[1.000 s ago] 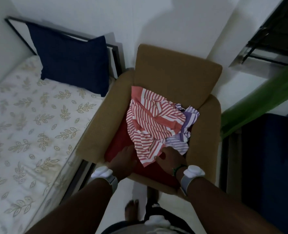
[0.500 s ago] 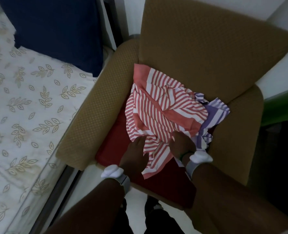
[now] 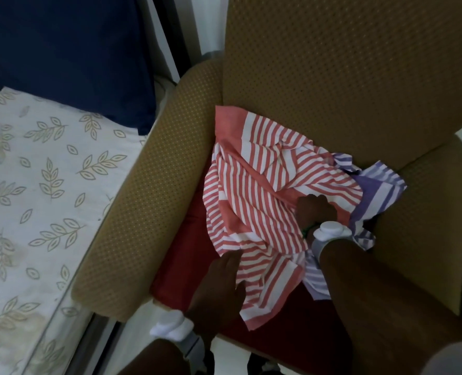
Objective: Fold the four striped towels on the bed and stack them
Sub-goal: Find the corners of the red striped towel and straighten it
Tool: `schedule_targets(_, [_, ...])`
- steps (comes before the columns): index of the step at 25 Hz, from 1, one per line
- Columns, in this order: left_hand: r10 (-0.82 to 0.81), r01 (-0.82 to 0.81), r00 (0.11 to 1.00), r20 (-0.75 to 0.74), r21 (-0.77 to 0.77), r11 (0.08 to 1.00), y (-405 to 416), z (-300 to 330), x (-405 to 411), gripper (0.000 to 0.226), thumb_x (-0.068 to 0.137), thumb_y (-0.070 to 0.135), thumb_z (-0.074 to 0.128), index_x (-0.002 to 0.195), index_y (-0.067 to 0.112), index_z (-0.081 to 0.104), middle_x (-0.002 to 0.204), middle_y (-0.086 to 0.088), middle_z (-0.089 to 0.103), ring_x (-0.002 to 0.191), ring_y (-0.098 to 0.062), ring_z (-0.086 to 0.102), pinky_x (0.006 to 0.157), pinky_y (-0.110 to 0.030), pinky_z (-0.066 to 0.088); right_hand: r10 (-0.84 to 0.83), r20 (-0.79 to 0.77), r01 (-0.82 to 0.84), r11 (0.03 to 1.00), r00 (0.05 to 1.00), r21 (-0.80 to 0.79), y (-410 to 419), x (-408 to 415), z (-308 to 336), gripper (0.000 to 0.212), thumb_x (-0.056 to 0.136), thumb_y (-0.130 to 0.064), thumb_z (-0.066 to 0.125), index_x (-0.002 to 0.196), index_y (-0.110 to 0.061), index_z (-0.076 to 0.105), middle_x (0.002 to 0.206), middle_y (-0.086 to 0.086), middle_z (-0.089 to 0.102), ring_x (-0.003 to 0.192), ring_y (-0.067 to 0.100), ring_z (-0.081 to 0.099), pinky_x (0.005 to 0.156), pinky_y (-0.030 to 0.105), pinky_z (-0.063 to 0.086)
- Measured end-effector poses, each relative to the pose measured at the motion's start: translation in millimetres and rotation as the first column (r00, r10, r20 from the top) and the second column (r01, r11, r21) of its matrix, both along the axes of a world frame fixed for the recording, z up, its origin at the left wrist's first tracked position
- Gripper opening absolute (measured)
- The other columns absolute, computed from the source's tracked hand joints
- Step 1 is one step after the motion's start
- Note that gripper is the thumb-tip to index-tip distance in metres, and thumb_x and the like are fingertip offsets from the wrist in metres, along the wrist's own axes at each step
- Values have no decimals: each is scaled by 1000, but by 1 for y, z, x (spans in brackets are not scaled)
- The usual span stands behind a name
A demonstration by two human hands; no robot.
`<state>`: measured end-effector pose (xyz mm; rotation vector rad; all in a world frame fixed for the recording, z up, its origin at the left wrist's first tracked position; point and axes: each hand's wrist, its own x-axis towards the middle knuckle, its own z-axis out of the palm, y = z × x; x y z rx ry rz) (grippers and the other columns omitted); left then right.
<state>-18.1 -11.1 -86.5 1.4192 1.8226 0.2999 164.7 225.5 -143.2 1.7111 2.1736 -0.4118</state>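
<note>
Down on the chair seat, the right hand (image 3: 316,212) was curled into the red striped towel (image 3: 254,196), fingers bunched on the cloth near the middle of the heap. The left hand (image 3: 219,290) lay flatter, fingers fairly straight, resting on the lower left edge of that same towel where it spilled toward the front of the seat; whether it pinched any cloth could not be told. Each wrist wore a white band – the right wristband (image 3: 331,230) sat just behind the gripping hand, the left wristband (image 3: 170,324) close to the seat's front edge.

The red striped towel lay crumpled on top, and a purple striped towel (image 3: 378,190) poked out from under it on the right, against the armrest. Only these 2 colours showed in the pile – no more towels could be counted. Under them was a red cushion (image 3: 181,266) on the tan armchair (image 3: 332,77).

Left of the chair, touching its armrest, stood the bed (image 3: 35,185) with a leaf-print sheet and a dark blue pillow (image 3: 70,50) at its head.
</note>
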Motion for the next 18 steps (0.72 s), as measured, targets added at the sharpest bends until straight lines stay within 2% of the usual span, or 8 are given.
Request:
schedule_targets(3, [9,-10,999,32,19,1000,5,11,-2,61,105,34,48,161,22,25,162,6,32,148,-9,28,104,4,-1,-4,-149,8,1000,989,30,-6,-7,18,13,98,-23,53,98,-16,64,96,10,65,87,31,63,73,40,50])
schedule_targets(5, [31,-33,999,33,75,997,18,24,1,61,104,31,51,159,18,27,162,-1,36,148,-15,33,115,-6,8,-84,-396,76,996,915,-35,-21,-13,33,13,102,-25,51,94,-16,55,80,-1,55,71,16,53,69,32,40])
schedule_targets(7, [53,-56,998,33,111,992,33,45,5,64,102,28,55,159,17,29,161,-4,38,147,-17,37,119,-17,18,-184,-563,112,981,806,-160,-39,-21,62,13,104,-27,50,102,-14,54,83,-3,55,73,15,52,73,28,39])
schedule_targets(11, [5,-25,995,102,192,981,52,85,3,82,97,15,62,163,14,13,166,-3,21,141,1,28,109,-1,15,-244,-697,58,958,675,-280,-92,-34,150,21,105,-21,50,119,-8,61,109,9,67,96,18,61,83,23,40])
schedule_targets(13, [-21,6,998,64,229,973,54,90,-5,81,99,21,58,163,16,8,166,-21,22,133,-5,39,108,-6,24,-290,-724,-20,922,625,-386,-118,-42,198,16,106,-19,49,113,-12,61,105,3,66,92,8,60,82,20,42])
schedule_targets(15, [2,-13,999,50,209,978,58,120,-9,63,103,31,45,160,31,19,155,-26,40,135,-25,51,117,-30,32,-290,-785,-86,914,547,-397,-138,-43,249,13,105,-20,51,108,-16,63,101,-4,67,95,2,61,88,22,46])
schedule_targets(16, [33,-57,989,146,164,985,65,156,-9,55,101,24,48,154,33,33,149,-20,49,135,-30,54,116,-40,40,-325,-802,-71,908,501,-413,-142,-40,280,13,104,-22,53,109,-20,65,105,-8,69,102,2,63,93,24,48])
schedule_targets(18, [38,-63,960,278,84,994,76,213,-10,51,93,-1,58,137,24,52,128,-1,61,118,-15,63,96,-25,55,-406,-818,20,899,408,-437,-146,-29,329,21,99,-29,63,119,-35,62,116,-20,70,112,-1,64,95,22,50])
